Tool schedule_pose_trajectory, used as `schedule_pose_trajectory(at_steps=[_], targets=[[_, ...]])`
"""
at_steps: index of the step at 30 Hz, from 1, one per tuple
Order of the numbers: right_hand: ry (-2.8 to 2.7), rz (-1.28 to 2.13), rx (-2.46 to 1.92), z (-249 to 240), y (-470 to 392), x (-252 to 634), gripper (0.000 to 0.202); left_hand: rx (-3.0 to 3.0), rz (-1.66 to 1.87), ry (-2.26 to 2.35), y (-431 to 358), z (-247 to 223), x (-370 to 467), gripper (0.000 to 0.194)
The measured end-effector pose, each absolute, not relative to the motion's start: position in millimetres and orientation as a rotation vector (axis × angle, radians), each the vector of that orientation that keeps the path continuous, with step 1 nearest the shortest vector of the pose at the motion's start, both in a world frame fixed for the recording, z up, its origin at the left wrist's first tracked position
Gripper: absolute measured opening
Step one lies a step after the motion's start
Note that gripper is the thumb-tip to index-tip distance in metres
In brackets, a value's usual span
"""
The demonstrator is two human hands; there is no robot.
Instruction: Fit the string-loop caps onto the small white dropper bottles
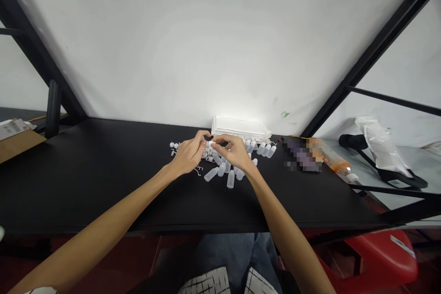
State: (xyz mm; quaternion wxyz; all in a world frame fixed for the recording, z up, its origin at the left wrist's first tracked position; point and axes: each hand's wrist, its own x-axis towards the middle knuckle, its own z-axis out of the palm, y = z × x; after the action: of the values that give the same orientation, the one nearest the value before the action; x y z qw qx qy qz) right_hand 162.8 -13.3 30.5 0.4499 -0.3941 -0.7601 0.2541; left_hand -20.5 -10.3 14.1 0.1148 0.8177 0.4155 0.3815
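Observation:
My left hand (189,155) and my right hand (234,150) meet above the middle of the black table. Both are closed in a pinch, fingertips almost touching, around a small white cap (208,144); its finer shape is too small to make out. Below and behind them lies a pile of small white caps (207,154). Several translucent squeeze bottles (230,179) lie scattered under and in front of my right hand. More bottles with white caps (262,149) lie to its right. A few thin white strips (198,171) rest under my left wrist.
A stack of white flat sheets or bags (237,126) stands against the wall. To the right lie a blurred dark item (303,154) and a bottle with orange contents (339,165). A cardboard box (20,142) is at far left, a red stool (382,257) below right.

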Motion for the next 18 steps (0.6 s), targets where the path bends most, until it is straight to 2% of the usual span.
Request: schedule_pose_trajectory(at_steps=[5,7,11,14,18], targets=[[-2.039,0.227,-1.136,30.2,-15.0,163.6,0.040,2.421,1.034,1.215,-12.1,11.8,-17.3,0.034],[-2.024,0.151,-1.140,32.2,-15.5,166.2,0.037,2.417,1.026,1.217,-10.8,10.7,-17.1,0.034],[-1.958,0.370,-1.040,34.1,-13.7,171.0,0.019,2.390,1.047,1.203,-7.5,9.3,-18.0,0.035],[-1.995,0.497,-1.001,32.7,-12.4,169.9,0.018,2.375,1.059,1.195,-7.5,9.0,-18.6,0.035],[-2.049,0.462,-1.063,32.2,-14.4,164.5,0.018,2.381,1.042,1.176,-9.4,9.1,-19.4,0.036]])
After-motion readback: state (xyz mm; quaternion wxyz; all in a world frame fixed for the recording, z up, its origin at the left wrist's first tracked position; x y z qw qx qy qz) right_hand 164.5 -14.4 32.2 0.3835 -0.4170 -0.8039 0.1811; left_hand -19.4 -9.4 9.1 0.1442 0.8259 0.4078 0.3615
